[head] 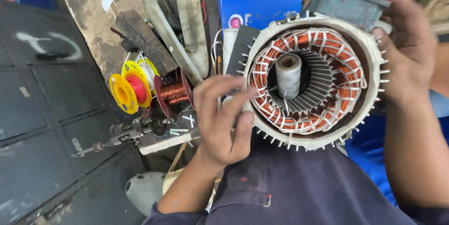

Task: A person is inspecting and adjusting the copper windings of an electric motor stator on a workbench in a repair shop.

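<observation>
A finned white motor stator (369, 89) rests on my lap, its bore facing me. Copper windings (348, 73) tied with white lacing cord ring the slotted core. A spool of white thread (288, 73) stands inside the bore. My left hand (222, 117) touches the stator's left rim, fingers pinched at the winding edge, seemingly on the thin white cord. My right hand (407, 47) grips the stator's right rim beside its grey terminal box (346, 3).
To the left lie a yellow spool of red wire (126, 92), a spool of copper wire (174, 93), a metal hand tool (126, 134), wooden pieces (145, 38) and a blue box (262, 3). Dark metal flooring fills the left side.
</observation>
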